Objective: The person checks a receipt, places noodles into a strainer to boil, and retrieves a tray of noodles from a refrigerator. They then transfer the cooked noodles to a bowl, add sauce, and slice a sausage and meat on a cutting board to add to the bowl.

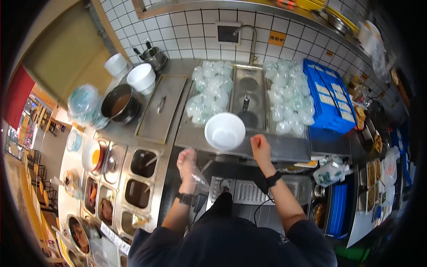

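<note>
A white plastic bowl [225, 131] sits at the front edge of the steel counter, with nothing visible in it. My left hand [187, 161], in a loose clear plastic glove, hovers at the lower left of the bowl with its fingers curled in. To the lower right, my right hand [260, 147] is bare and closed, apart from the bowl. Whatever either hand might hold is hidden. Behind the bowl, knotted clear bags [210, 91] fill a steel well, and more clear bags [288, 95] lie right of the faucet.
A dark pot of brown liquid [120, 104] and stacked white bowls [141, 77] stand at the left, near a steel lid [162, 107]. Food wells [138, 193] line the lower left. Blue crates [329, 95] stand at the right, and a faucet [253, 42] rises behind.
</note>
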The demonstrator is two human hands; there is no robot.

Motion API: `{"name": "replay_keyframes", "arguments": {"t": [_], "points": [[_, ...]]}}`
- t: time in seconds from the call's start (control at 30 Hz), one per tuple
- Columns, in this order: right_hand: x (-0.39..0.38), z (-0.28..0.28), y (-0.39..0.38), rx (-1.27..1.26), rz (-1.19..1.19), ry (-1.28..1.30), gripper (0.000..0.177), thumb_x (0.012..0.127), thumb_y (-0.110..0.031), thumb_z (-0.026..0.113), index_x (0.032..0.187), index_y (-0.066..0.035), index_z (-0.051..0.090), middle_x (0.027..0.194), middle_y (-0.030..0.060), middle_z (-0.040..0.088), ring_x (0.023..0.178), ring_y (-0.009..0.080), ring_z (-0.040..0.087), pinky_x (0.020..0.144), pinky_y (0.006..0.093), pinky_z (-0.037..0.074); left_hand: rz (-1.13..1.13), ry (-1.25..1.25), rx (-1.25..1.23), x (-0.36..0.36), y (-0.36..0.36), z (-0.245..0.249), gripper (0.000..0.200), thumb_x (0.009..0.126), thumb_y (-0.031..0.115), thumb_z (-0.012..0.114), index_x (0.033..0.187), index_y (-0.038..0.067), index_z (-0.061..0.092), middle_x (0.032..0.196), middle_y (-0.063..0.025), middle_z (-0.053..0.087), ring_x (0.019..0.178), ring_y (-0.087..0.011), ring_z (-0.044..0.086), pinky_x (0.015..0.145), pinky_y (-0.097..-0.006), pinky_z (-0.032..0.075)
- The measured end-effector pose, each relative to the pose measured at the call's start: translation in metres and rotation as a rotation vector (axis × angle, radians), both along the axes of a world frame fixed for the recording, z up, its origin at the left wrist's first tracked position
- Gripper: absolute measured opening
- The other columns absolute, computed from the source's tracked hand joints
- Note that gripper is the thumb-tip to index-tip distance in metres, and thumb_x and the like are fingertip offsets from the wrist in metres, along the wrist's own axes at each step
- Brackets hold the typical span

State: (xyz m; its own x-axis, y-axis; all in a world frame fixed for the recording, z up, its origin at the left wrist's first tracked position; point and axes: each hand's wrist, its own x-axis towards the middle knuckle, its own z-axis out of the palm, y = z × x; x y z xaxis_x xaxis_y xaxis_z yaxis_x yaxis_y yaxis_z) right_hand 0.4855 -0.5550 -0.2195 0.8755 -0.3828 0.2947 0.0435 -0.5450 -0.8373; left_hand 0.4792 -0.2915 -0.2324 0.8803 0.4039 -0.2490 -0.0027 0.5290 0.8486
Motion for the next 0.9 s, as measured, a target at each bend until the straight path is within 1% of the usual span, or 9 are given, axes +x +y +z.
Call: {"name": "replay_keyframes", "arguments": {"t": [0.13,0.27,0.33,0.4,0.47,0.57,0.67,0.77,0.9], "points": [[0.149,-0.037,-0.025,-0.2,-0.164,-0.175,0.022,0.078,-0.014,0.069,0.095,-0.005,0.058,0.067,0.014,0.057,0.066,0.0308,0.059,0.061,0.0411,0.046,0.034,0.133,0.061,0.043,-0.003,0.004,0.015,0.077,0.001,0.068,0.078,0.01,0.056,0.074,0.0015,0.058,0.069,-0.0093,0.054,0.064,-0.0236,0.045],[0.224,-0.068,-0.041,-0.251,-0.075,-0.081,0.021,0.077,-0.01,0.068,0.094,-0.003,0.059,0.075,0.016,0.059,0.074,0.0341,0.061,0.066,0.0431,0.047,0.031,0.123,0.13,0.071,0.003,0.003,0.013,0.079,0.003,0.068,0.078,0.008,0.056,0.075,0.0013,0.058,0.067,-0.0079,0.053,0.064,-0.0209,0.043],[0.237,-0.063,-0.049,-0.166,0.175,0.162,0.019,0.076,-0.005,0.065,0.094,-0.003,0.06,0.083,0.0147,0.061,0.08,0.0345,0.062,0.069,0.0426,0.049,0.035,0.085,0.1,0.075,0.013,0.005,0.014,0.08,0.003,0.069,0.078,0.008,0.055,0.074,0.0023,0.056,0.067,-0.0074,0.051,0.065,-0.02,0.043],[0.217,-0.046,-0.058,-0.179,0.214,0.214,0.015,0.078,0.001,0.059,0.092,-0.002,0.061,0.091,0.0142,0.061,0.081,0.0311,0.064,0.07,0.0395,0.05,0.131,0.177,0.133,0.073,0.013,0.017,0.016,0.08,0.001,0.067,0.077,0.01,0.054,0.073,0.0025,0.054,0.067,-0.0077,0.05,0.064,-0.02,0.043],[0.19,-0.037,-0.07,0.014,0.323,0.031,0.023,0.073,0.014,0.052,0.09,0.001,0.061,0.092,0.0143,0.061,0.077,0.0271,0.063,0.07,0.0287,0.056,0.08,0.155,0.108,0.067,0.03,0.009,0.017,0.08,0.001,0.067,0.075,0.01,0.054,0.073,0.0023,0.054,0.066,-0.008,0.05,0.063,-0.0203,0.043],[0.155,0.006,-0.086,0.099,0.418,-0.152,0.029,0.073,0.018,0.048,0.089,-0.002,0.062,0.09,0.0104,0.062,0.076,0.021,0.064,0.06,0.029,0.051,0.102,0.134,0.182,0.052,0.044,0.005,0.014,0.082,0.002,0.063,0.074,0.008,0.053,0.069,0.001,0.052,0.06,-0.0089,0.048,0.057,-0.0217,0.041],[0.14,0.067,-0.111,-0.032,0.504,-0.11,0.034,0.069,0.021,0.05,0.09,-0.003,0.063,0.089,0.0101,0.061,0.079,0.0214,0.063,0.062,0.0274,0.054,0.178,0.088,0.211,0.041,0.04,0.03,0.019,0.082,0.002,0.063,0.071,0.01,0.05,0.067,0.0031,0.049,0.061,-0.0072,0.046,0.057,-0.02,0.038],[0.15,0.108,-0.13,-0.007,0.584,-0.152,0.032,0.068,0.019,0.056,0.091,-0.002,0.063,0.09,0.0088,0.063,0.069,0.0157,0.061,0.057,0.0246,0.05,0.23,0.026,0.251,0.03,0.03,0.054,0.019,0.086,0.01,0.061,0.071,0.009,0.05,0.066,0.0025,0.049,0.061,-0.0082,0.045,0.058,-0.0214,0.037],[0.186,0.15,-0.148,0.013,0.568,0.005,0.025,0.073,0.011,0.062,0.093,-0.004,0.062,0.081,0.0031,0.064,0.054,0.0086,0.056,0.047,0.0214,0.044,0.363,0.027,0.265,-0.003,0.029,0.059,0.01,0.083,0.012,0.065,0.083,0.01,0.056,0.077,-0.0005,0.057,0.07,-0.0123,0.056,0.068,-0.0234,0.047]]}}
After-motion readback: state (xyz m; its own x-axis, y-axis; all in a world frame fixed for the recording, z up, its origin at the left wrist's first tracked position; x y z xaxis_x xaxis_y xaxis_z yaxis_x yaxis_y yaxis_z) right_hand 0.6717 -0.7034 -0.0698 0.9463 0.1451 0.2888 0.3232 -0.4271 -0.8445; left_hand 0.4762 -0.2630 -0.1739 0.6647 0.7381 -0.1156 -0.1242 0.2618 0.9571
